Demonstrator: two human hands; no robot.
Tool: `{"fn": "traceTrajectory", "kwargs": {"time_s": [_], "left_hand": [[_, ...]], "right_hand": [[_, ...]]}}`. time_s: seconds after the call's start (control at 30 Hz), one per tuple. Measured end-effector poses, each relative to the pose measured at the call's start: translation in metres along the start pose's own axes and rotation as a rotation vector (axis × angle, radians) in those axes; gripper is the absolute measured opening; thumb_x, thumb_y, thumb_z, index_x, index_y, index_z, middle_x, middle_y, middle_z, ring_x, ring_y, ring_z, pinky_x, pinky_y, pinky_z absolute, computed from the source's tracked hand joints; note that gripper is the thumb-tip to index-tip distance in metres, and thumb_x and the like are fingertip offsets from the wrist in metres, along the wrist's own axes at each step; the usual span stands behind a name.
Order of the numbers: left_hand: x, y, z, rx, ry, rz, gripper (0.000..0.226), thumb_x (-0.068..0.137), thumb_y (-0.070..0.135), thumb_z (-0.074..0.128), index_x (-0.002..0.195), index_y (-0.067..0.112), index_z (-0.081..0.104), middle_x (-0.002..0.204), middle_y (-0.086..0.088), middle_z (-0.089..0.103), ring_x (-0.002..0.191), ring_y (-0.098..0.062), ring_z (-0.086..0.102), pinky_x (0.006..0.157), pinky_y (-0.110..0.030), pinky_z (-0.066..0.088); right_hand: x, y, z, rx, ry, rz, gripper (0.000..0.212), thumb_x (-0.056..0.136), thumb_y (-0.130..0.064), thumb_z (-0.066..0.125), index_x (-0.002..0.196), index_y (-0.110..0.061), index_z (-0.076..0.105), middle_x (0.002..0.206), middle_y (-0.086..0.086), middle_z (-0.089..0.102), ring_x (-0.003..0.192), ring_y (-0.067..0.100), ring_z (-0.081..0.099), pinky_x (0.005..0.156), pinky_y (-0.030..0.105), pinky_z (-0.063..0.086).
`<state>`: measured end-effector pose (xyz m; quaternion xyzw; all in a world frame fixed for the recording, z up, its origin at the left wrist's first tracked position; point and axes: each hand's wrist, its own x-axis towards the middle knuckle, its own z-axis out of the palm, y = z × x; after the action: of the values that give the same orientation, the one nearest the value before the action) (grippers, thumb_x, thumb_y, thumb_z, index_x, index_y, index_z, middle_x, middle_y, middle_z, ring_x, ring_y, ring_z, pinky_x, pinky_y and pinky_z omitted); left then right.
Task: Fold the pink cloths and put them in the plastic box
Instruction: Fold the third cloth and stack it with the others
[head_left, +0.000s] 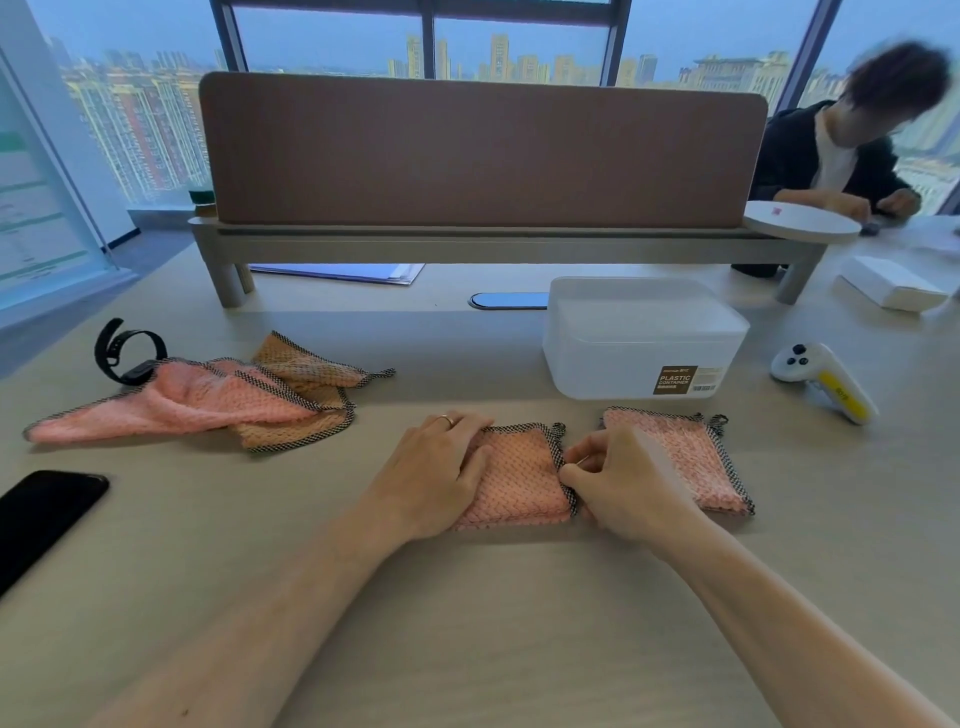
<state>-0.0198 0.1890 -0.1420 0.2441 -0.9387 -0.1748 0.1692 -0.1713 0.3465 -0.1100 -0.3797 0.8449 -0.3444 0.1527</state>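
Two bare forearms are reaching up from the near edge across the pale wooden table (467, 623), meeting over a folded square of pink waffle-textured cloth with black-and-white checked trim (514, 480). The left hand (434, 470) is lying flat on the left half of that square, fingers extended and pressing it down, a ring showing on one finger. The right hand (621, 486) is pinching the checked right edge of the same square between thumb and curled fingers. Just to the right of that pinch, partly under the right hand's back, a second folded pink cloth square (691, 457) is lying flat. Well to the left of the left hand, a black smartphone (44, 512) is resting face up, and beyond it a loose heap of unfolded pink cloths (208, 400) is sprawling beside a black wristband (127, 353). Just beyond the grip and slightly right, a lidded translucent white plastic box with a brown label (641, 338) is standing closed. Right of the box, a white and yellow handheld controller (823, 379) is lying on its side. Farther back, a brown desk divider panel (480, 150) is standing upright, and another person (852, 145) is sitting past its right end.
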Motion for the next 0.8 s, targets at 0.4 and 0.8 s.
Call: {"fn": "traceTrajectory", "kwargs": {"time_s": [0.4, 0.8], "left_hand": [[0.010, -0.014, 0.000, -0.090, 0.184, 0.002, 0.025, 0.098, 0.020, 0.059, 0.118, 0.020, 0.074, 0.110, 0.001, 0.071, 0.107, -0.018, 0.062, 0.098, -0.037, 0.049], [0.019, -0.018, -0.007, -0.152, 0.183, 0.026, 0.015, 0.097, 0.028, 0.063, 0.098, 0.026, 0.078, 0.089, 0.009, 0.067, 0.090, -0.012, 0.059, 0.085, -0.037, 0.050]], "right_hand": [[-0.009, -0.001, 0.000, -0.080, 0.066, -0.084, 0.004, 0.081, -0.020, 0.074, 0.085, -0.022, 0.074, 0.067, -0.012, 0.069, 0.062, -0.005, 0.059, 0.053, 0.004, 0.039], [-0.012, -0.009, -0.002, -0.302, 0.040, -0.124, 0.015, 0.085, -0.029, 0.066, 0.089, -0.015, 0.072, 0.066, -0.003, 0.071, 0.072, 0.013, 0.068, 0.077, 0.032, 0.056]]}}
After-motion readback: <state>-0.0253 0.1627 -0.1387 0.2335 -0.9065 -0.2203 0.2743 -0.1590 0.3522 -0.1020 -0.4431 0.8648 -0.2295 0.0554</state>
